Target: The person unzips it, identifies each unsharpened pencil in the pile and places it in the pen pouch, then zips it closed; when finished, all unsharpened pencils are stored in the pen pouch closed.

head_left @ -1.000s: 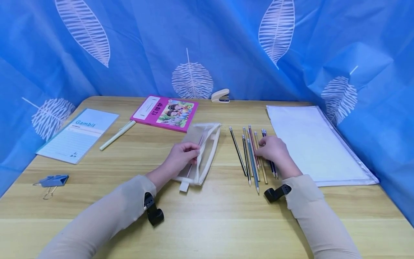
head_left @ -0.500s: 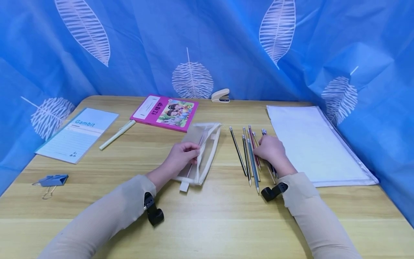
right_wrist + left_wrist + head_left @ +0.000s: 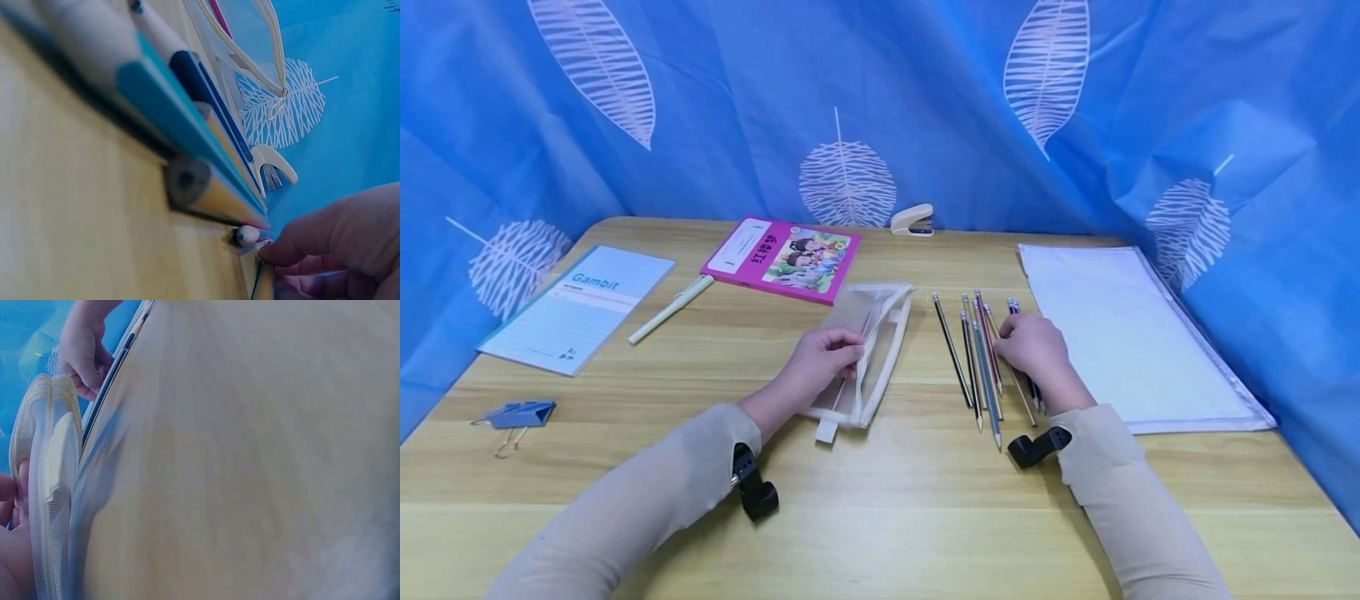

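My left hand (image 3: pixel 808 367) pinches the edge of an off-white mesh pencil case (image 3: pixel 891 358), whose zipped mouth gapes toward the right. That same case (image 3: pixel 53 506) stands up beside the left fingers in the left wrist view. Right of it lies a loose bunch of pencils (image 3: pixel 988 392), black, blue, gold and dark red. At the bunch's right side, my right hand (image 3: pixel 1036 350) pinches a gold pencil (image 3: pixel 1022 393) between thumb and fingers. Dark blue pencils (image 3: pixel 1012 306) lie partly hidden under that hand. In the right wrist view, a teal pencil (image 3: pixel 169 112) looms close.
A white mesh pouch (image 3: pixel 1135 333) lies right of the right hand. Behind the case are a pink book (image 3: pixel 782 260) and a cream stapler (image 3: pixel 912 222). At left are a notebook (image 3: pixel 580 308), a pale green pen (image 3: pixel 670 310) and a blue binder clip (image 3: pixel 523 414).
The gold pencil under my right hand has turned, its point swinging right. The right hand shifted left a little and then back. My left hand stays on the pencil case.
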Tool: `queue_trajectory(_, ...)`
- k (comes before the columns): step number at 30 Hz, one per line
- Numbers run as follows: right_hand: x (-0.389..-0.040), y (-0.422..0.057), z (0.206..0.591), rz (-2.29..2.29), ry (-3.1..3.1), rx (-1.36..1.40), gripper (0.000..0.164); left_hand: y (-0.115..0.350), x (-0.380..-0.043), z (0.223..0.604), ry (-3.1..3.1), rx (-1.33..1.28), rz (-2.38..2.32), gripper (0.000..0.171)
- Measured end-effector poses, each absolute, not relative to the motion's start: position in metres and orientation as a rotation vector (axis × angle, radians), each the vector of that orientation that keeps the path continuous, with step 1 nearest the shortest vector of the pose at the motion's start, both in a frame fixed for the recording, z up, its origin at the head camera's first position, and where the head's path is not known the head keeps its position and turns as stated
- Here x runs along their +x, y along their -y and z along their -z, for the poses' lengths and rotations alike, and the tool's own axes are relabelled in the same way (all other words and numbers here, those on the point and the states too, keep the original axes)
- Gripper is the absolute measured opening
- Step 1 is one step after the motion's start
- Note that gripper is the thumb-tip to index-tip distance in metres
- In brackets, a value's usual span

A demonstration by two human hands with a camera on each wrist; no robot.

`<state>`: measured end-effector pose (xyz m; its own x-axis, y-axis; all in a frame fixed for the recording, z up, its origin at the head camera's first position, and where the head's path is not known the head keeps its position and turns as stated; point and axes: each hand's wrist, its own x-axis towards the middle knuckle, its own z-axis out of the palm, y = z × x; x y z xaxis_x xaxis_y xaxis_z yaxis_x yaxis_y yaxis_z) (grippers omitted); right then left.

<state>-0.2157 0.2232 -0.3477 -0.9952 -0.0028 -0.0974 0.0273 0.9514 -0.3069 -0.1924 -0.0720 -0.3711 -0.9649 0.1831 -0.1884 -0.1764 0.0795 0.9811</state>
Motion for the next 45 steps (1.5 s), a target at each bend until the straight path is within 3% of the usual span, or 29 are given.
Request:
queue_trajectory(2,-0.217,-0.223,0.349,0.46,-3.015,-0.001,0.019,0.072,-0.192,0.371,-2.101,0.0,-1.966,0.021)
queue_trajectory(6,-0.219,-0.223,0.351,0.446,-3.015,-0.031,0.034,0.072,-0.192,0.371,-2.108,-0.002,-1.968,0.021)
queue_trajectory(11,-0.22,-0.227,0.355,0.547,-3.009,-0.02,0.036,0.071,-0.19,0.372,-2.108,-0.009,-1.968,0.021)
queue_trajectory(14,-0.219,-0.233,0.358,0.679,-2.983,0.022,0.033,0.071,-0.189,0.374,-2.11,-0.009,-1.958,0.02)
queue_trajectory(20,-0.217,-0.245,0.36,1.117,-2.805,0.126,0.01,0.071,-0.19,0.374,-2.112,0.002,-1.956,0.02)
queue_trajectory(27,-0.218,-0.246,0.36,1.609,-2.447,0.219,0.045,0.071,-0.191,0.371,-2.111,-0.009,-1.961,0.021)
queue_trajectory(33,-0.215,-0.232,0.357,1.754,-2.267,0.169,0.036,0.07,-0.191,0.37,-2.108,-0.01,-1.969,0.021)
queue_trajectory(38,-0.208,-0.21,0.354,1.786,-2.202,0.082,0.046,0.07,-0.192,0.37,-2.082,0.007,-2.005,0.022)
queue_trajectory(45,-0.2,-0.175,0.347,1.782,-2.162,-0.017,0.045,0.068,-0.193,0.367,-2.095,0.018,-2.004,0.022)
